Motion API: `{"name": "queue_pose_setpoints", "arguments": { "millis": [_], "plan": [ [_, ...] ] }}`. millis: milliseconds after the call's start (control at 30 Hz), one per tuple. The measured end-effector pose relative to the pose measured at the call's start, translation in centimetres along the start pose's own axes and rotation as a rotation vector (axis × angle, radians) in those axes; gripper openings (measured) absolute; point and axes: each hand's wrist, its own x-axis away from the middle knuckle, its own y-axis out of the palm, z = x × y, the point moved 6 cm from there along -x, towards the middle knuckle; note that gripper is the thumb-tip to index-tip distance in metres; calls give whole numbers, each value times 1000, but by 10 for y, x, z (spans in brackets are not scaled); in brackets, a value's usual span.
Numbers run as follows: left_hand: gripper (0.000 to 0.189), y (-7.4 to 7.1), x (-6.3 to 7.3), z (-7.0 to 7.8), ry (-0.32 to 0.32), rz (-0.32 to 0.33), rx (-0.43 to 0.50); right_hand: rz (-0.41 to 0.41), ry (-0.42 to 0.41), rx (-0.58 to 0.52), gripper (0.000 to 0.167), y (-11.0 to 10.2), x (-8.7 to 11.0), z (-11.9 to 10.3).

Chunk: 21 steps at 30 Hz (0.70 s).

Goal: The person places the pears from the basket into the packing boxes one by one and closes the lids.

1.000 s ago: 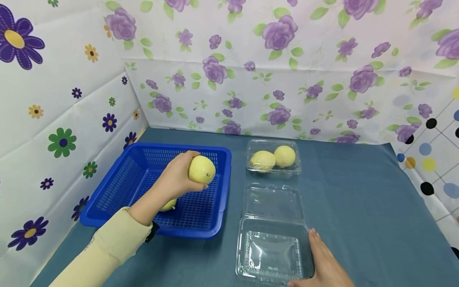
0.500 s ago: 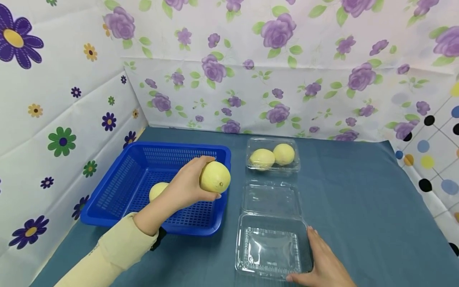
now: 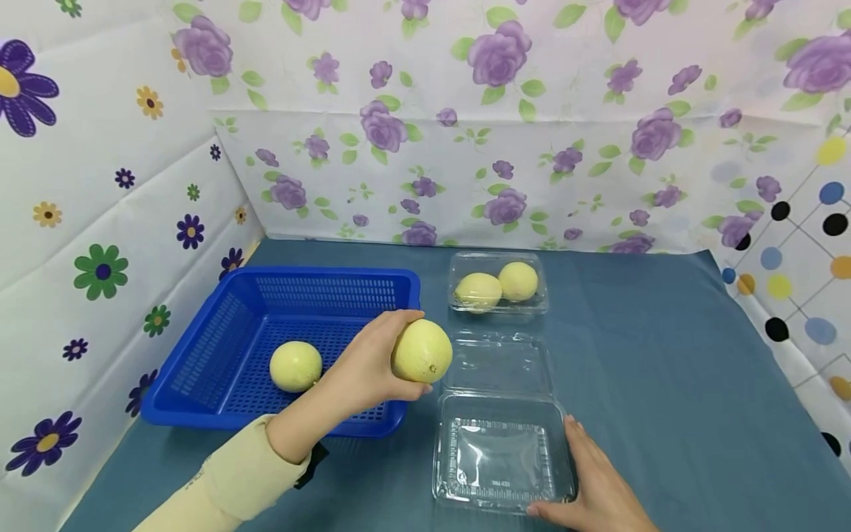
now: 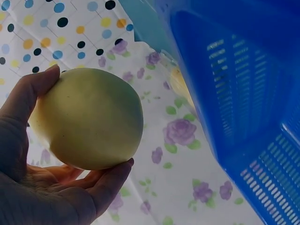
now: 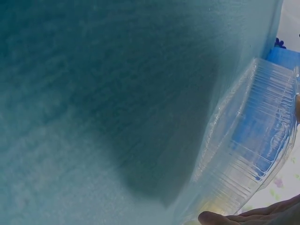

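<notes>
My left hand (image 3: 375, 362) holds a round, smooth yellow melon (image 3: 422, 352) between thumb and fingers, above the right rim of a blue plastic basket (image 3: 193, 420). In the left wrist view, the fingers curl under the melon (image 4: 89, 119), with the basket (image 4: 206, 93) beside it. Another yellow melon (image 3: 295, 366) lies in the basket, partly behind the left forearm. My right hand (image 3: 598, 480) rests at the near right corner of an opened clear plastic clamshell box (image 3: 501, 451), straight fingers along its side and thumb at its front edge. The box holds nothing.
Behind the opened box stands a closed clear box (image 3: 499, 258) with two yellow melons (image 3: 479, 290) inside. A blue-green cloth (image 3: 638, 347) covers the table. Flowered sheets (image 3: 452, 177) hang along the back and left, a dotted one on the right.
My left hand has carried the melon rightward and toward me, from over the basket's inside to its right rim, uncovering the other melon. The right hand stays at the box.
</notes>
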Motion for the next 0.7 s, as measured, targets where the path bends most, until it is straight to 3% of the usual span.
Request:
{"name": "queue_pose_setpoints", "arguments": {
  "millis": [167, 433, 700],
  "plan": [
    [84, 7, 3, 4, 20, 8, 16, 15, -6, -1, 128, 0, 2, 0],
    [84, 17, 7, 8, 72, 24, 13, -33, 76, -4, 127, 4, 2, 4],
    [85, 37, 7, 5, 116, 7, 8, -17, 79, -10, 126, 4, 4, 4]
  ]
}}
